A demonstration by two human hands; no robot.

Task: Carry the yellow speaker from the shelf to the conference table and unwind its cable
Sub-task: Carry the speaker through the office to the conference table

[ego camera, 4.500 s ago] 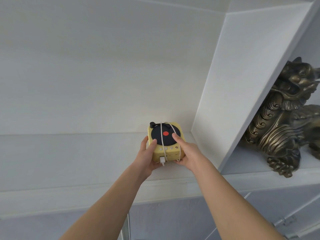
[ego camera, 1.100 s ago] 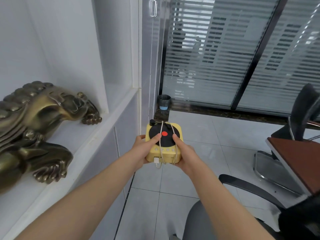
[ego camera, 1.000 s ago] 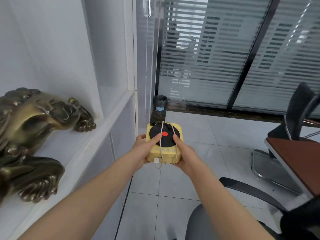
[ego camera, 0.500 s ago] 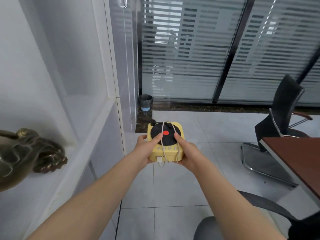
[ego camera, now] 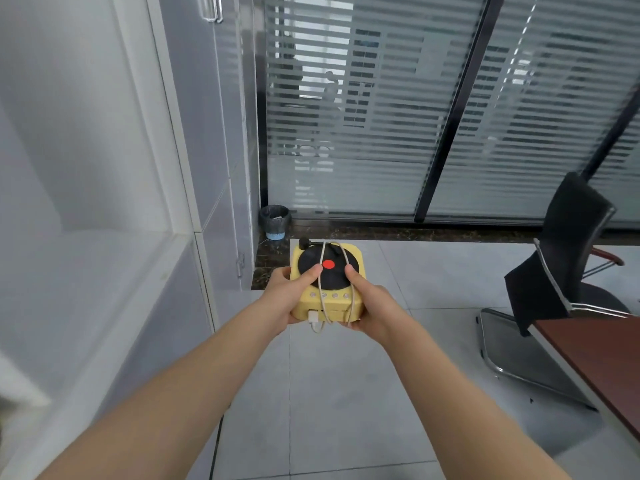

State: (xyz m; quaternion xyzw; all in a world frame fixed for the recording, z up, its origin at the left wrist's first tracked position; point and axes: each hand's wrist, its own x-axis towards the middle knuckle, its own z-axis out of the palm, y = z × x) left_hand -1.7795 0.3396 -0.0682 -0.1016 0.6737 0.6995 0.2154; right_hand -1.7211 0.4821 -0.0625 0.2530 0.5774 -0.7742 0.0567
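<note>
Yellow speaker (ego camera: 327, 289), level in midair above the floor, white cable (ego camera: 322, 275) wound around it.

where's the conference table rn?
Head view, lower right edge: the brown conference table has one corner showing, just past the black chair, right of the yellow speaker.

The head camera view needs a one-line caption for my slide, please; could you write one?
Both hands carry the cable-wrapped yellow speaker over the tiled floor, conference table at right.
</note>
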